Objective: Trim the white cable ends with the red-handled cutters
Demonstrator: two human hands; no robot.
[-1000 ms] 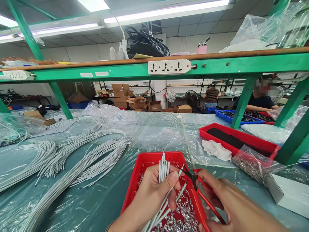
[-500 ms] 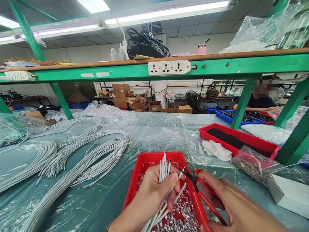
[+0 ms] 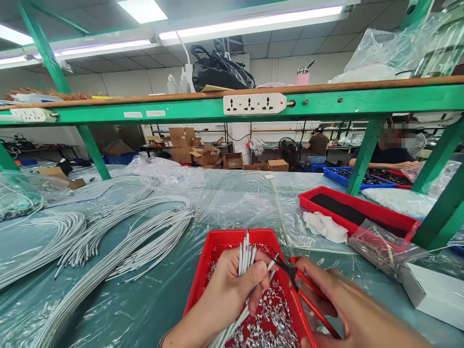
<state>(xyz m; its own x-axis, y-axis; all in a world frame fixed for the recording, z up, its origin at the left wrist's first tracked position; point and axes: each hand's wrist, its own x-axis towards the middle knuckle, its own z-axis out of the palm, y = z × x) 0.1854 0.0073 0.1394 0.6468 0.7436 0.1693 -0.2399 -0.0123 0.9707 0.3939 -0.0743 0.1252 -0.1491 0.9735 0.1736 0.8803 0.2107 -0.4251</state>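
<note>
Several white cables [image 3: 247,258] with dark tips stand up out of my left hand [image 3: 237,285], whose fingers and thumb are closed round them. One cable end slants out to the right between thumb and fingers. My right hand [image 3: 329,299] grips a pair of red-handled pliers [image 3: 308,302]. Their dark jaws [image 3: 284,267] are at the tip of that slanting cable; whether they bite on it I cannot tell. Below both hands is a red tray [image 3: 198,285] with many small shiny metal pieces [image 3: 271,314] in it. The lower cable lengths run down past my left wrist.
Bundles of white cables [image 3: 108,261] lie on the plastic-covered table at left. To the right are a long red bin [image 3: 393,227], a crumpled white cloth [image 3: 324,226], a bag of thin rods [image 3: 377,249] and a white box [image 3: 435,290]. A green shelf beam [image 3: 181,112] crosses above.
The slanting cable ends have drawn closer together near the plier jaws. Both hands stay nearly in place, and the view has shifted slightly.
</note>
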